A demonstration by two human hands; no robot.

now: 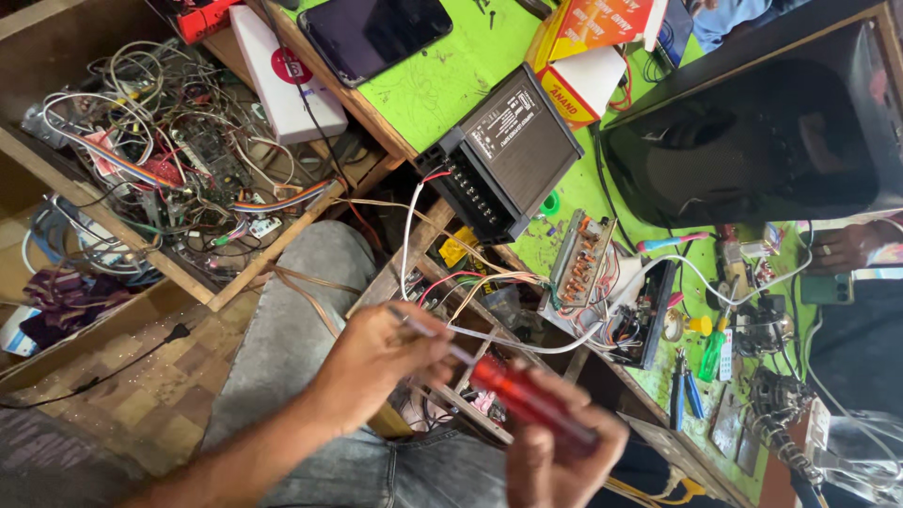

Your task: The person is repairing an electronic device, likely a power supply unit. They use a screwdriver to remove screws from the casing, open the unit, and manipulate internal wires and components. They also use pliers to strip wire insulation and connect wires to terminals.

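- Nearest the camera, a red translucent-handled screwdriver [527,400] is gripped in the right hand [562,452], the fingers wrapped fully round its handle; it is blurred.
- The screwdriver's metal shaft [428,331] is pinched by the fingertips of the left hand [381,362], which is closed narrowly on it just above the lap in grey jeans [310,310].
- The step in hand is judged to be a readying of the tool: its tip is steadied between the two hands and is pointed toward the wiring ahead, but nothing is yet touched by it.
- For the next move, a steady line to the terminals would be called for, with the loose leads kept aside.
- Just beyond the hands, a bundle of white, red and yellow wires [470,282] is draped across an open wooden frame and lies in the path.
- Further on, a black rectangular metal power supply box [508,155] is set at the edge of the green-topped workbench [442,75], with wires run into its terminal strip.
- Beside it, a small upright circuit board [581,256] is stood among pens, pliers and loose parts.
- To the left, a wooden tray of tangled cables and boards [179,150] is kept well apart.
- Farthest off, a dark phone [376,28], orange-and-white cartons [588,47] and a black glossy screen [752,132] are laid; another person's hand [847,246] is rested at the right edge.
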